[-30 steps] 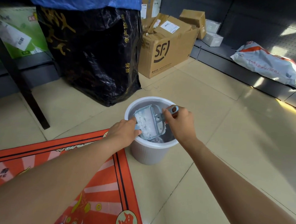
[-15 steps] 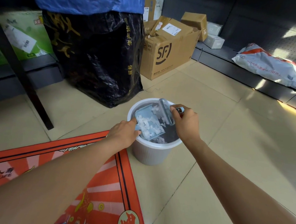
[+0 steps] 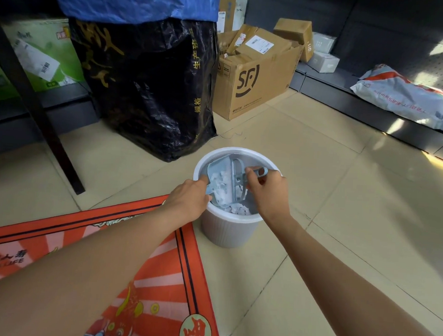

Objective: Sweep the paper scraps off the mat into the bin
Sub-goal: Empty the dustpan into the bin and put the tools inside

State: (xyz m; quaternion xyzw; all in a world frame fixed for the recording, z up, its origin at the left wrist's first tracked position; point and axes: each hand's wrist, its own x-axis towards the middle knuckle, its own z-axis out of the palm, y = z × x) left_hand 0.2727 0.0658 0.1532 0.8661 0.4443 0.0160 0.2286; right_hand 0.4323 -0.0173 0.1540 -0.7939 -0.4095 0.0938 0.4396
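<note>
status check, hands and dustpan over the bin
Left hand steadies dustpan; right hand grips its handle. Pan tilted inside bin, paper scraps dropping in. Nothing in the way.

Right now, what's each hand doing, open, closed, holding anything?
Left hand: closed on the dustpan edge, over the bin.
Right hand: closed on the dustpan's handle.

Tiled floor (image 3: 342, 200) — bin (image 3: 227, 232), mat (image 3: 158, 280), box (image 3: 255, 92)

The bin's (image 3: 228, 230) mouth was blocked by the tilted dustpan (image 3: 220, 185); open floor (image 3: 342, 200) was left to its right.
</note>
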